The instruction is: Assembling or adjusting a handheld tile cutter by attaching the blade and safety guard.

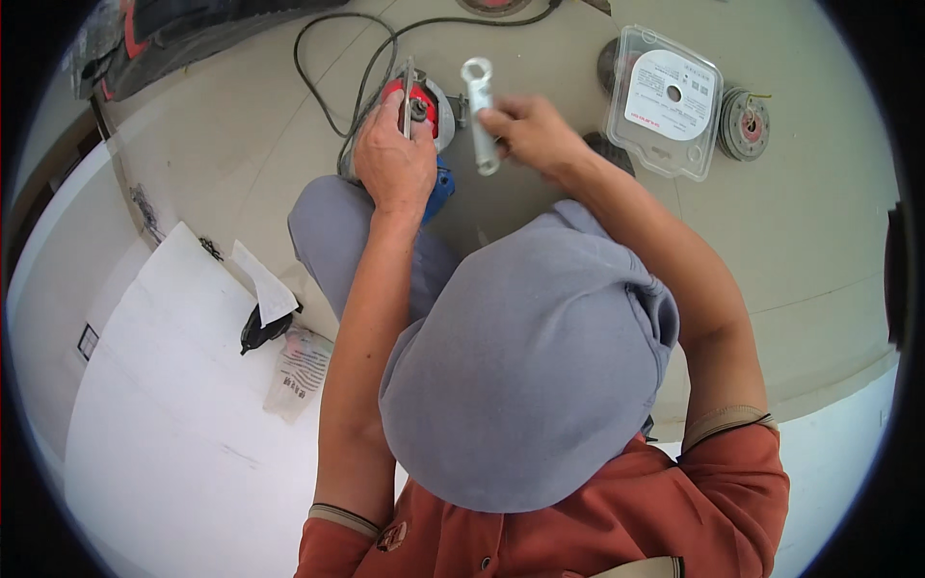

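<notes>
Presently, my right grip [530,135] clasps the wrench [479,89], long axis fore-and-aft. Grinder [433,118] lies leftward; my left grip [395,166] grasps its head.

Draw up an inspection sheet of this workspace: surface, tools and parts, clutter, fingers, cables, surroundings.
Surface: pale tiled floor with visible joint lines.
Tools and parts: power tool with red and blue parts, apparently an angle grinder; thin disc at it, seen nearly edge-on; metal wrench.
Clutter: clear plastic case and stack of discs at right; plastic bag at lower left.
Fingers: left hand grips the thin disc; right hand holds the metal wrench.
Cables: black cord, looped beyond the power tool; any join is hidden.
Surroundings: dark bag-like bundle at upper left; large white surface at lower left.
</notes>
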Demonstrator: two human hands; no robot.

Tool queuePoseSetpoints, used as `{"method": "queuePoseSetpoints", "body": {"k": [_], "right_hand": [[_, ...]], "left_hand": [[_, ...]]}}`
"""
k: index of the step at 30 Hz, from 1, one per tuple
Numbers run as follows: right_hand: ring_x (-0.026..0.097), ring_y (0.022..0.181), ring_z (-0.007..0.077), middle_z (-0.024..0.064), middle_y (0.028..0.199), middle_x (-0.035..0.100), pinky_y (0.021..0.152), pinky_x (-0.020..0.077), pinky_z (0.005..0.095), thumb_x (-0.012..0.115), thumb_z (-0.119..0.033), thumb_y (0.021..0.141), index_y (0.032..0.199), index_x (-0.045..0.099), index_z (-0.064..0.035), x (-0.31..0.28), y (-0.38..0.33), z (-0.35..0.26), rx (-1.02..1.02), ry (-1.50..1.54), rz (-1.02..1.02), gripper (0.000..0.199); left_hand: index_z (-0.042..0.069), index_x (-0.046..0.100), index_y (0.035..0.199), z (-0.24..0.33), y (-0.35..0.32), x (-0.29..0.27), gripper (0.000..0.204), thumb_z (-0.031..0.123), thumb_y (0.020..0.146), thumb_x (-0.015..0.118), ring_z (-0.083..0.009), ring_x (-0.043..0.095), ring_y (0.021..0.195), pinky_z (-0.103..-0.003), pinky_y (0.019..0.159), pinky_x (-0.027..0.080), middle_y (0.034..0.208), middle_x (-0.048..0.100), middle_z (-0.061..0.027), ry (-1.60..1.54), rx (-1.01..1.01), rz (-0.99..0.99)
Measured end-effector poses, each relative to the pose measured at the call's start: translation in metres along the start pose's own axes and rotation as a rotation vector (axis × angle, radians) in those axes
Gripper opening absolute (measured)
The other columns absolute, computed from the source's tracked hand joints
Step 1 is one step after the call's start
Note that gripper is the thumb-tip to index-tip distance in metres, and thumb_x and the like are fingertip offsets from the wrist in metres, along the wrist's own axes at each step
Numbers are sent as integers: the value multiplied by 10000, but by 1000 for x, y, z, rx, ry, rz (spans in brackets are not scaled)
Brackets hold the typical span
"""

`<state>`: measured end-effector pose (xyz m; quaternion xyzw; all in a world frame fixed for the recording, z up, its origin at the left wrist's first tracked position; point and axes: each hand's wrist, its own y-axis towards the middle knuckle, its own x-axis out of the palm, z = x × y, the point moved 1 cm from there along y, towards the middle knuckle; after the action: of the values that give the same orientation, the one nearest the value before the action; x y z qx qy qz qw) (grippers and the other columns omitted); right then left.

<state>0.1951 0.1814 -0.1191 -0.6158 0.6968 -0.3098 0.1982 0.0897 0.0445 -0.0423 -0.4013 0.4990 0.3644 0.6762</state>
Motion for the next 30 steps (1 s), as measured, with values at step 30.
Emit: {"method": "queuePoseSetpoints", "body": {"k": [30], "right_hand": [[506, 507, 91, 38, 724, 678, 452, 353, 261, 612, -476, 994, 829, 644, -99, 51, 13, -11, 740, 971, -661, 412]], "left_hand": [[13, 587, 1154, 20, -21, -58, 375, 167, 830, 699, -275, 675, 798, -402, 777, 534, 829, 683, -155, 31, -315, -134]]}}
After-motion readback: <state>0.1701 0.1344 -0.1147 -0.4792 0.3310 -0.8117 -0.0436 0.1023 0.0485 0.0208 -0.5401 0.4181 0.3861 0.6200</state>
